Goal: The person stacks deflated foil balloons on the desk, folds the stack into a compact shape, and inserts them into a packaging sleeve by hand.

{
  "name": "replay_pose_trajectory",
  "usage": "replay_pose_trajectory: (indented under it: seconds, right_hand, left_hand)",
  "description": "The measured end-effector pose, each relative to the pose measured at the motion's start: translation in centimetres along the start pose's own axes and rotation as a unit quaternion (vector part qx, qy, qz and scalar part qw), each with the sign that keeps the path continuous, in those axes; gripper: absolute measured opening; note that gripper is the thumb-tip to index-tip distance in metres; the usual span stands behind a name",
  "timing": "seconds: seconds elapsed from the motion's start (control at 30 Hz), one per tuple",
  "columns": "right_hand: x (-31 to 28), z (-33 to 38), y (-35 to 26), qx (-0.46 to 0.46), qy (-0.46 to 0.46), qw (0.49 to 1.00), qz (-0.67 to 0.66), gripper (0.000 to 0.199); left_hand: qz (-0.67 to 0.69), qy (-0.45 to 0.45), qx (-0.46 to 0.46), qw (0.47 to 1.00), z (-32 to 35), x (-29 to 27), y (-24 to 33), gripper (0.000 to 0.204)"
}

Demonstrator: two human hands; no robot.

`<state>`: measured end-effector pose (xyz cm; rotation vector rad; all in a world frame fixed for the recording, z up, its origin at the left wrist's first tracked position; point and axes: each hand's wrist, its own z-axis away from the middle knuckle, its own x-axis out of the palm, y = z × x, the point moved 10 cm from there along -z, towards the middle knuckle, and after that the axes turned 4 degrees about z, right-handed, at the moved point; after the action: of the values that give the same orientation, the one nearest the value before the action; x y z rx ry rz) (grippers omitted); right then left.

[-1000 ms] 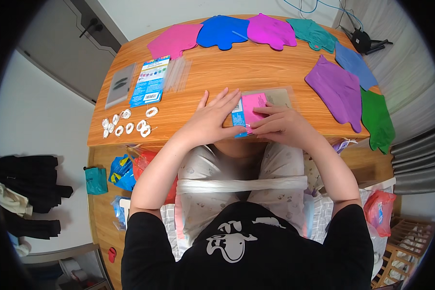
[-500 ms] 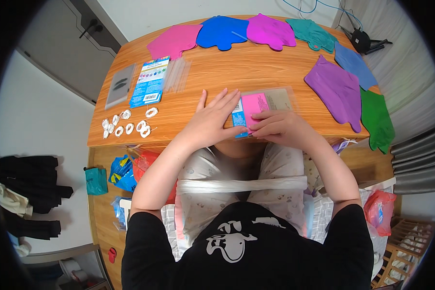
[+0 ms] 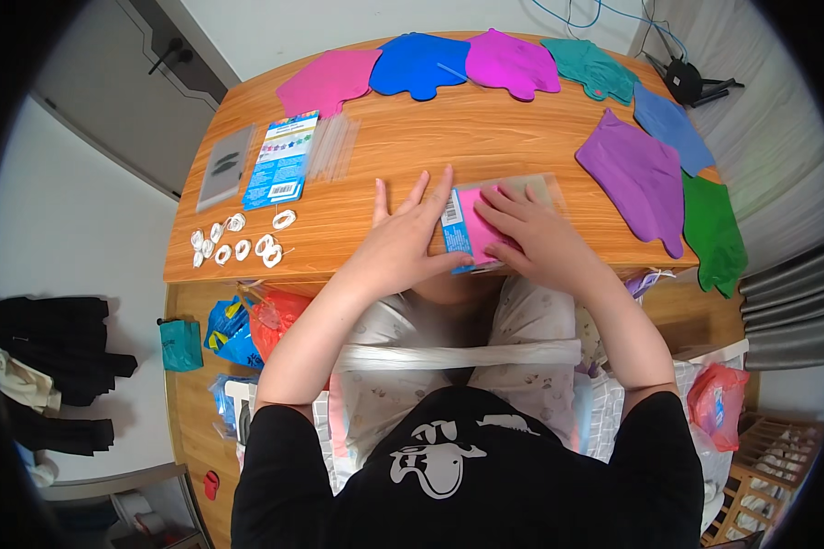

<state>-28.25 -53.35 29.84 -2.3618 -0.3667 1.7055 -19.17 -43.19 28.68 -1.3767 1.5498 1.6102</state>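
A flat clear plastic bag lies near the table's front edge. In it show a pink sheet and, along its left side, a blue and white printed card. My left hand is spread out, fingers on the bare wood, its thumb at the bag's lower left corner. Flat on top of the bag lies my right hand, fingers stretched over the pink sheet and hiding part of it. Neither hand grips anything.
White coiled strings sit at the left, below clear bags, blue cards and clear strips. Coloured flat pieces line the back and right: pink, blue, magenta, teal, purple, green.
My right hand has gone from bent fingers at the bag's lower part to lying flat over the pink sheet. My left hand's fingers have spread wider, moving off the card.
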Motion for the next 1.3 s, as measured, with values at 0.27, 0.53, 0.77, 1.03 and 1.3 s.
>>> replay_pose_trajectory:
  seconds: [0.27, 0.53, 0.77, 1.03, 1.3]
  right_hand:
    - [1.1, 0.1, -0.7, -0.070, -0.016, 0.996, 0.060, 0.053]
    - [1.1, 2.8, -1.9, -0.048, -0.058, 0.996, 0.053, 0.056]
    - [2.1, 3.5, -7.5, -0.148, -0.031, 0.988, -0.035, 0.056]
    - [-2.4, 4.8, 2.5, 0.169, 0.209, 0.915, -0.301, 0.043]
    - [1.8, 3.3, 2.1, 0.265, -0.007, 0.767, -0.584, 0.032]
  left_hand:
    - [0.013, 0.035, -0.012, 0.999, -0.2, 0.6, 1.4, 0.101]
    - [0.205, -0.137, -0.302, 0.921, 11.0, 6.1, -2.0, 0.045]
    - [0.755, 0.100, -0.260, 0.593, 12.9, 11.0, -3.2, 0.034]
    - [0.764, 0.060, -0.217, 0.605, 14.9, 10.1, -4.8, 0.035]
    - [0.740, 0.091, -0.207, 0.634, 14.9, 8.0, -5.0, 0.033]
